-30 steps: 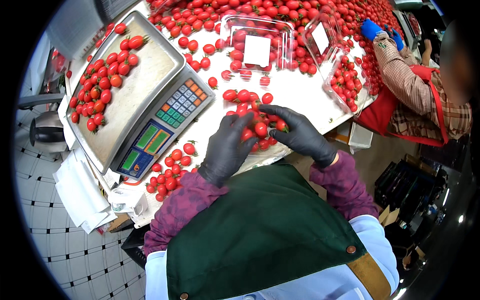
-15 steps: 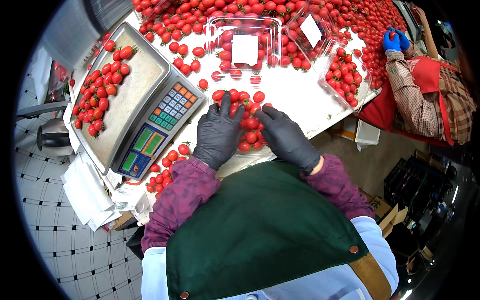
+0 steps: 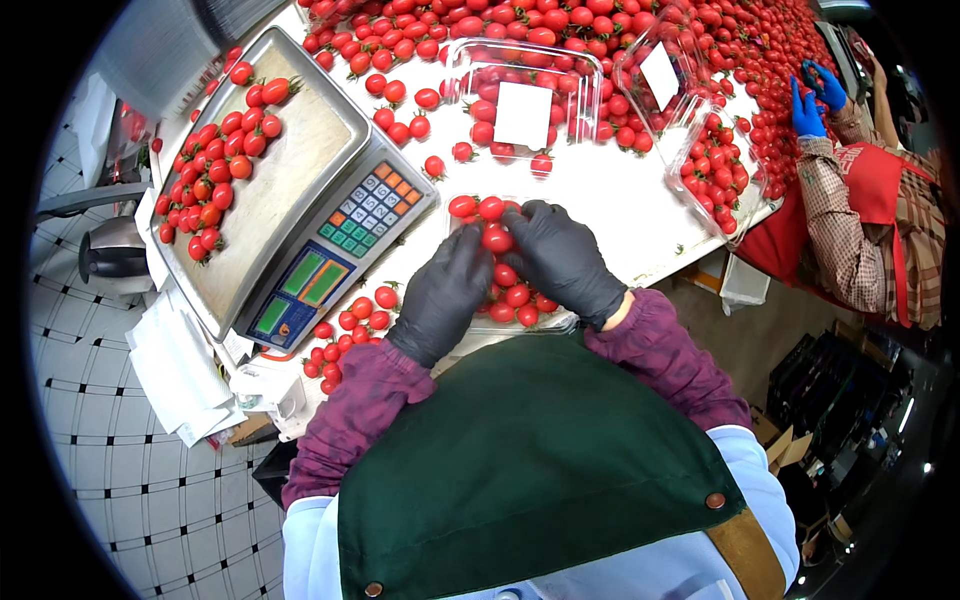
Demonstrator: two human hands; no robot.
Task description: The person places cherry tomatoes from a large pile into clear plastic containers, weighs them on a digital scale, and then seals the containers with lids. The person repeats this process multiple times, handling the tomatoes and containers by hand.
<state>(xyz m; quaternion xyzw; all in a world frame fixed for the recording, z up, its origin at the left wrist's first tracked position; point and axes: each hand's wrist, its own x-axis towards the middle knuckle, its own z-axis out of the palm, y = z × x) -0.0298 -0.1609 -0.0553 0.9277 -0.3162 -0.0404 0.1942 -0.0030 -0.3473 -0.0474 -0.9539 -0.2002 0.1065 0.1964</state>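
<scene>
Both my hands wear black gloves and meet over a clear plastic box [image 3: 455, 213] of red cherry tomatoes in front of me. Between the fingertips is a cherry tomato [image 3: 497, 238]. My left hand [image 3: 445, 290] touches it from the left with its fingers bent together. My right hand [image 3: 565, 262] closes on it from the right, its fingers curled. More cherry tomatoes [image 3: 516, 295] show in the box below the hands, and two lie at its far edge. The hands hide part of the box.
At left stands a weighing scale [image 3: 300, 145] with tomatoes on its pan. Beyond my hands is a clear lidded box [image 3: 522, 115] with a white label; a filled open box [image 3: 712, 170] sits to its right. Loose tomatoes pile at the back. A co-worker's blue-gloved hands [image 3: 815, 95] are at far right.
My hands have drawn together over the box, their fingers going from spread to curled around a tomato. The view has shifted slightly, and the co-worker's hands have moved apart.
</scene>
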